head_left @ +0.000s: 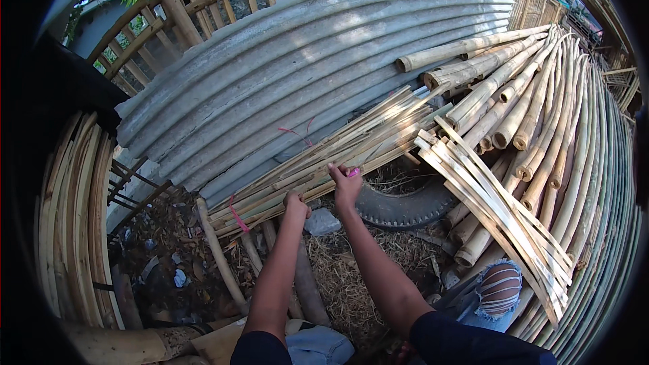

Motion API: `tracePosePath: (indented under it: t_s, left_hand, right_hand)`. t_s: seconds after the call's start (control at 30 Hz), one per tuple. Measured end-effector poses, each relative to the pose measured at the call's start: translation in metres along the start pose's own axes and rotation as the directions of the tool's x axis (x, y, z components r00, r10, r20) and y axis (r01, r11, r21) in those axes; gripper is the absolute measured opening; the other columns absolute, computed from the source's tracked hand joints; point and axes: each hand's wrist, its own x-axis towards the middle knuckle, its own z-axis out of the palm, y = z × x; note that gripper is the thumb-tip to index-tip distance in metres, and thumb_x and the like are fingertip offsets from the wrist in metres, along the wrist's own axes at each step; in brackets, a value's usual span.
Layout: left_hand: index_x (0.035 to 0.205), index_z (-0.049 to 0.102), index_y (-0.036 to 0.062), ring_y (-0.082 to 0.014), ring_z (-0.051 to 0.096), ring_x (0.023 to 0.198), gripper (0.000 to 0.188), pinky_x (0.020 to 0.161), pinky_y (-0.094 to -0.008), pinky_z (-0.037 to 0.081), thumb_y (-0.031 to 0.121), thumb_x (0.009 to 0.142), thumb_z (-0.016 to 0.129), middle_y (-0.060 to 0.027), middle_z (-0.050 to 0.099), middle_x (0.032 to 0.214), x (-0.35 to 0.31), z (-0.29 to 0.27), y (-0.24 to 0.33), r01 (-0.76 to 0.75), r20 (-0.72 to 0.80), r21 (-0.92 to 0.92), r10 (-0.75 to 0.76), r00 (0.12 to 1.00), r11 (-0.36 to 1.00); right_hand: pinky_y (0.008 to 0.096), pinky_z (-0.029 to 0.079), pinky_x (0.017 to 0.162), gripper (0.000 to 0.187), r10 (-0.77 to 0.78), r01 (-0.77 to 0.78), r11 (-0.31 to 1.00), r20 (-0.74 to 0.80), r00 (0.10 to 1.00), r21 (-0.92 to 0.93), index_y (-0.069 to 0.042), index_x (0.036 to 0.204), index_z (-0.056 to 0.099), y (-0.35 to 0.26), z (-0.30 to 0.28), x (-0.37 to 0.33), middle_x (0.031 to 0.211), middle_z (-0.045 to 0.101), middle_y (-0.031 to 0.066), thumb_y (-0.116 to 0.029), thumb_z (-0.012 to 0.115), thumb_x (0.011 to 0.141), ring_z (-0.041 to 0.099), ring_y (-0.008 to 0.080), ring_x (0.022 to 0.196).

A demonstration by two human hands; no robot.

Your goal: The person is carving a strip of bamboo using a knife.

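A long bundle of split bamboo strips (392, 136) lies slantwise before me, with a pink tie (236, 215) round its near left end. My left hand (296, 204) is a closed fist at the bundle's near edge; what it may hold is hidden. Farther right, my right hand (346, 186) is closed just over the strips, and a bit of pink plastic twine (353, 172) shows at its thumb side. A loose red twine (301, 135) curls on the far side of the bundle.
A corrugated sheet wall (324, 54) stands behind the bundle. Below lies an old tire (405, 206) on dry straw. Bamboo poles (500, 108) and pale loose strips (497, 213) fill the right. More strips (78, 223) stand at the left; a thick bamboo (115, 343) lies near me.
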Motion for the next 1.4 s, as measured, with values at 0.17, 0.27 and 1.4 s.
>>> tracePosePath:
  t_s: [0.17, 0.27, 1.4]
  left_hand:
    - [0.093, 0.054, 0.0118, -0.0137, 0.050, 0.084, 0.037, 0.082, -0.0540, 0.027, 0.047, 0.082, 0.049, 0.0012, 0.057, 0.085, 0.005, -0.004, -0.010, -0.068, 0.067, -0.118, 0.077, 0.995, 0.991]
    - [0.113, 0.051, 0.0104, -0.0182, 0.050, 0.101, 0.063, 0.092, -0.0586, 0.019, 0.063, 0.080, 0.042, -0.0037, 0.058, 0.110, 0.031, -0.025, -0.021, -0.404, 0.241, -0.149, 0.430, 0.870, 0.902]
    - [0.116, 0.050, 0.0016, -0.0184, 0.057, 0.097, 0.044, 0.082, -0.0321, 0.045, 0.015, 0.078, 0.068, -0.0101, 0.058, 0.114, -0.376, -0.066, -0.058, -0.964, 0.841, -0.194, 0.475, -0.258, -0.180]
  right_hand:
    - [0.0274, 0.050, 0.059, 0.041, -0.051, 0.057, 0.997, -0.103, 0.993, 0.054, -0.011, 0.067, 0.034, 0.018, 0.018, 0.009, 0.065, 0.051, 0.0010, 0.007, 0.070, 0.069, 0.055, 0.0116, 0.062]
    - [0.0269, 0.046, 0.054, 0.043, 0.028, -0.011, 0.993, -0.136, 0.990, 0.119, -0.011, 0.065, 0.033, -0.011, 0.051, 0.021, 0.063, 0.049, 0.0020, 0.010, 0.071, 0.064, 0.050, 0.0115, 0.057]
    - [0.0213, 0.046, 0.053, 0.040, -0.092, 0.178, 0.983, 0.736, 0.670, -0.039, -0.013, 0.062, 0.034, -0.402, 0.000, -0.053, 0.087, 0.065, 0.0203, 0.001, 0.071, 0.068, 0.066, 0.0229, 0.086]
